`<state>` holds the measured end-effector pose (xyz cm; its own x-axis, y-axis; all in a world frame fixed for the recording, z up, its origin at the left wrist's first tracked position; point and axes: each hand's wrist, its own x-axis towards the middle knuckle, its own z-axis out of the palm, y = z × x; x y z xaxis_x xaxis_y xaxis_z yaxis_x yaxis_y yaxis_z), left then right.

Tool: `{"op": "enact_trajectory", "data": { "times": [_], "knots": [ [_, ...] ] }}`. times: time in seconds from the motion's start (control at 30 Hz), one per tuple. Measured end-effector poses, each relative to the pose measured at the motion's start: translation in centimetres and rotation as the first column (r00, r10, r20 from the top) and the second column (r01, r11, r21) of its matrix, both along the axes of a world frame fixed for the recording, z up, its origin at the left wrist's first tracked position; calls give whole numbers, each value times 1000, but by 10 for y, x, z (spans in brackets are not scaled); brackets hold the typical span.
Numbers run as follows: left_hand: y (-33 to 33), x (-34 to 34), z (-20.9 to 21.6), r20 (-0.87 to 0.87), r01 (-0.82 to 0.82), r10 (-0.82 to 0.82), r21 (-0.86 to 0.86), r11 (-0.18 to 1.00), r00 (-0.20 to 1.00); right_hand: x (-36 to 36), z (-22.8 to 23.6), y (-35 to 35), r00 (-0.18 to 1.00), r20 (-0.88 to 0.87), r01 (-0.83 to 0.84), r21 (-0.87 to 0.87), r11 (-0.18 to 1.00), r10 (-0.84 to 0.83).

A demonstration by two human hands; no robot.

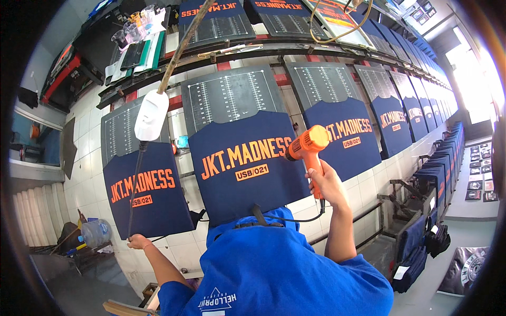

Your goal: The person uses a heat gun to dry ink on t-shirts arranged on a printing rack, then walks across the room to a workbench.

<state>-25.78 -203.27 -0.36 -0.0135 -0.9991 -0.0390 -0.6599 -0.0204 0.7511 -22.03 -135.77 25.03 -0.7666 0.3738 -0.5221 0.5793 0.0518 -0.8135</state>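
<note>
My right hand (pixel 329 183) is closed round the handle of an orange heat gun (pixel 311 141). Its nozzle points left at the orange print on a navy shirt (pixel 247 184), which is stretched over a dark marked board (pixel 232 97). From the handle's foot a black cord loops down past my waist. Low on the left, my left hand (pixel 138 241) is closed on a black power cord (pixel 136 184). That cord runs up to a white socket block (pixel 152 116) hanging from above. Beside this hand lies another printed navy shirt (pixel 145 195).
More shirts on boards run off to the right, such as a navy shirt (pixel 345 139). Beyond a dark rail (pixel 211 55) is a second row. Folded navy garments (pixel 411 253) hang on racks at right. A clear water jug (pixel 96 233) lies at left.
</note>
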Motion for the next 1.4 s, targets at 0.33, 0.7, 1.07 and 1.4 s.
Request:
{"op": "enact_trajectory", "data": {
  "times": [0.33, 0.7, 1.07, 1.4],
  "knots": [
    [-10, -18, -1, 153, 171, -145, -173, 970, 977, -11, 5, -17, 992, 99, -87, 100, 991, 77],
    [-3, -10, 1, 132, 135, -111, -185, 973, 985, -36, 2, -23, 999, -18, -46, 89, 995, 48],
    [-31, -3, -32, 102, 94, -82, -117, 989, 991, -55, -8, -27, 995, -78, -48, 155, 987, 61],
    [-17, -4, -17, 135, 69, -58, -76, 995, 989, -66, -7, -35, 995, -65, -74, 57, 996, 78]
  ]
}}
